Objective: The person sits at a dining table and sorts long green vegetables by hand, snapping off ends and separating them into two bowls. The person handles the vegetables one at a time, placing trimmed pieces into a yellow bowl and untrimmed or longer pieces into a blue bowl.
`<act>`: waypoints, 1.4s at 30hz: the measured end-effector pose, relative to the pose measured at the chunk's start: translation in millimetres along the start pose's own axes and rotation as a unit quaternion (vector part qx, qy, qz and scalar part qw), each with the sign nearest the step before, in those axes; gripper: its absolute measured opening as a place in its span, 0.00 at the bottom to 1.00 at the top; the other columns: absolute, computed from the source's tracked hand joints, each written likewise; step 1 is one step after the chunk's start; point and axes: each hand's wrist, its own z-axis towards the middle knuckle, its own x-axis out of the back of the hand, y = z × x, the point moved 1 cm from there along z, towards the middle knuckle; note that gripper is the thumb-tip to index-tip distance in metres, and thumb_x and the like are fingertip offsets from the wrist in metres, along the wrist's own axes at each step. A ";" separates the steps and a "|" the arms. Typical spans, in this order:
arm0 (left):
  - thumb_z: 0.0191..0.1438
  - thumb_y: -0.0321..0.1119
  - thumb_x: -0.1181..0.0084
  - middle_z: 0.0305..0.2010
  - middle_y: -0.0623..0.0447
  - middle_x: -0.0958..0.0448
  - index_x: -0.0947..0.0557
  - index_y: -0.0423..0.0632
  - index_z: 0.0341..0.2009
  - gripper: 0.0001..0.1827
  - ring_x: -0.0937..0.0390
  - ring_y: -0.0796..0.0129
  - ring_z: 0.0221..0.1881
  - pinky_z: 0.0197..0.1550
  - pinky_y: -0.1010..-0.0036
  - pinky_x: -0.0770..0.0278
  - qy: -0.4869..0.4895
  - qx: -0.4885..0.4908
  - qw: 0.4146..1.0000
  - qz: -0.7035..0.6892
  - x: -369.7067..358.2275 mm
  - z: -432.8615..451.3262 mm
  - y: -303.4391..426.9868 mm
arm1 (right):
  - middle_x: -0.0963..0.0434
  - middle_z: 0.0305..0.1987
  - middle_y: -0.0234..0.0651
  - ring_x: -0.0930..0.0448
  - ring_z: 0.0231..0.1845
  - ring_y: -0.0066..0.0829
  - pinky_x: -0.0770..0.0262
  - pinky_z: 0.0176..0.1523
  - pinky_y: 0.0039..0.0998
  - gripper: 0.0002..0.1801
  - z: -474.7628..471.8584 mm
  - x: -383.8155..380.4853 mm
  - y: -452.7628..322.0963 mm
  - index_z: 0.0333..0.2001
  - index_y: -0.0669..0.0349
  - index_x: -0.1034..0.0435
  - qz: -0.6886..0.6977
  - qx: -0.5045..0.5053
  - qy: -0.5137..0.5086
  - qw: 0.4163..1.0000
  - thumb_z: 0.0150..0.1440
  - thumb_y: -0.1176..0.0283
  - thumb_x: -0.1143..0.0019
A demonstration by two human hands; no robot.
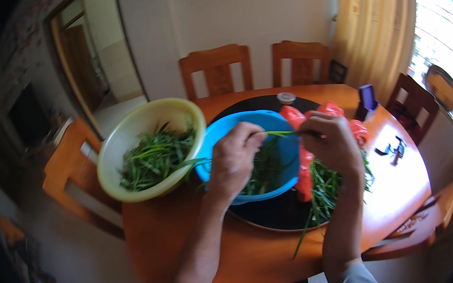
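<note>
Between my two hands a thin green vegetable stem (pixel 279 133) is stretched above the blue plastic basin (pixel 225 127). My left hand (pixel 232 157) pinches one end between thumb and fingers, and leaves trail from its left side. At the other end, my right hand (pixel 332 140) grips the stem, its fingertips partly hidden. Loose greens (pixel 265 174) lie inside the blue basin, partly behind my left hand. To the left, a pale yellow basin (pixel 110 174) holds a heap of cut-looking leafy greens (pixel 153 155). Beneath my right forearm is a bunch of long greens (pixel 324 187) by a red plastic bag (pixel 305 174).
A black turntable (pixel 267 216) sits on the orange wooden table (pixel 259 258). Behind the basins stands a small lidded tub (pixel 286 98). A purple box (pixel 367 99) and small dark items (pixel 395 150) rest at the right. Wooden chairs (pixel 219 72) surround the table.
</note>
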 end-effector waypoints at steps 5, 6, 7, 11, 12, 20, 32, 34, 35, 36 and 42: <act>0.68 0.29 0.39 0.30 0.52 0.19 0.18 0.41 0.42 0.05 0.21 0.71 0.33 0.39 0.73 0.21 -0.018 -0.052 0.998 0.029 8.7 -2.9 17.7 | 0.23 0.27 0.25 0.26 0.28 0.14 0.33 0.32 0.21 0.04 1.9 -5.6 -3.6 0.31 0.69 0.23 0.194 -0.108 0.111 0.969 0.57 0.84 0.44; 0.68 0.28 0.39 0.31 0.51 0.18 0.19 0.41 0.41 0.04 0.21 0.70 0.33 0.39 0.72 0.21 -0.031 -0.060 0.998 0.020 7.0 -1.6 18.3 | 0.24 0.27 0.24 0.28 0.27 0.13 0.34 0.31 0.20 0.05 1.9 -7.6 -4.4 0.32 0.69 0.23 0.223 -0.102 0.142 0.959 0.59 0.83 0.45; 0.68 0.28 0.39 0.31 0.52 0.19 0.19 0.41 0.41 0.04 0.21 0.71 0.33 0.39 0.72 0.21 -0.028 -0.052 0.998 0.018 9.7 -2.1 17.7 | 0.24 0.27 0.23 0.29 0.26 0.13 0.36 0.30 0.19 0.05 2.6 -10.1 -4.9 0.33 0.69 0.23 0.250 -0.096 0.173 0.948 0.61 0.82 0.45; 0.70 0.30 0.41 0.29 0.56 0.21 0.18 0.40 0.40 0.06 0.22 0.73 0.32 0.39 0.74 0.22 -0.018 0.039 0.998 -0.038 26.7 1.7 14.4 | 0.24 0.28 0.25 0.31 0.25 0.12 0.38 0.29 0.18 0.04 7.4 -18.1 14.1 0.39 0.67 0.23 0.284 -0.095 0.259 0.918 0.67 0.78 0.44; 0.70 0.32 0.41 0.27 0.56 0.21 0.18 0.40 0.40 0.08 0.23 0.73 0.31 0.39 0.74 0.22 -0.017 0.049 0.997 -0.055 34.1 3.5 18.1 | 0.24 0.30 0.26 0.29 0.27 0.13 0.36 0.31 0.18 0.04 5.3 -9.7 17.6 0.40 0.67 0.23 0.266 -0.088 0.269 0.921 0.67 0.78 0.43; 0.72 0.49 0.43 0.23 0.56 0.24 0.20 0.41 0.36 0.22 0.27 0.74 0.27 0.34 0.74 0.27 0.043 0.078 0.996 0.018 82.4 8.1 7.0 | 0.22 0.45 0.32 0.23 0.44 0.19 0.27 0.44 0.22 0.07 8.1 -3.4 -26.1 0.45 0.67 0.18 0.012 0.013 0.340 0.940 0.63 0.84 0.36; 0.65 0.39 0.37 0.37 0.44 0.15 0.18 0.47 0.39 0.09 0.17 0.45 0.39 0.44 0.54 0.21 0.298 0.106 0.891 0.325 171.8 -7.9 -25.4 | 0.17 0.43 0.40 0.16 0.44 0.44 0.17 0.47 0.39 0.14 84.4 -133.8 -94.3 0.47 0.58 0.16 0.084 0.205 0.154 0.963 0.57 0.82 0.34; 0.63 0.38 0.35 0.44 0.45 0.15 0.16 0.47 0.43 0.10 0.18 0.47 0.48 0.52 0.55 0.23 0.276 0.119 0.876 0.378 185.9 -18.6 -48.3 | 0.16 0.48 0.44 0.16 0.49 0.51 0.18 0.51 0.44 0.22 90.0 -152.7 -100.2 0.60 0.55 0.22 0.028 0.175 -0.047 0.983 0.60 0.76 0.35; 0.62 0.37 0.34 0.48 0.45 0.15 0.16 0.46 0.46 0.11 0.19 0.48 0.53 0.56 0.56 0.24 0.270 0.104 0.861 0.418 192.9 -23.3 -58.8 | 0.16 0.55 0.45 0.14 0.51 0.48 0.17 0.54 0.41 0.29 85.5 -151.4 -101.4 0.66 0.53 0.27 -0.032 0.154 -0.103 0.982 0.61 0.73 0.31; 0.62 0.36 0.34 0.51 0.44 0.16 0.16 0.45 0.48 0.13 0.21 0.48 0.55 0.59 0.58 0.26 0.282 0.084 0.867 0.402 199.2 -25.3 -61.0 | 0.16 0.55 0.45 0.13 0.50 0.47 0.16 0.53 0.40 0.29 79.5 -138.3 -95.1 0.66 0.54 0.27 -0.004 0.131 -0.080 0.988 0.61 0.73 0.32; 0.70 0.39 0.41 0.57 0.45 0.17 0.17 0.43 0.56 0.16 0.20 0.53 0.58 0.62 0.61 0.26 0.284 0.075 0.935 0.199 156.4 -0.9 -14.8 | 0.14 0.34 0.47 0.12 0.36 0.40 0.18 0.41 0.36 0.08 2.5 19.0 5.8 0.41 0.65 0.18 -0.107 -0.193 0.094 0.971 0.59 0.72 0.34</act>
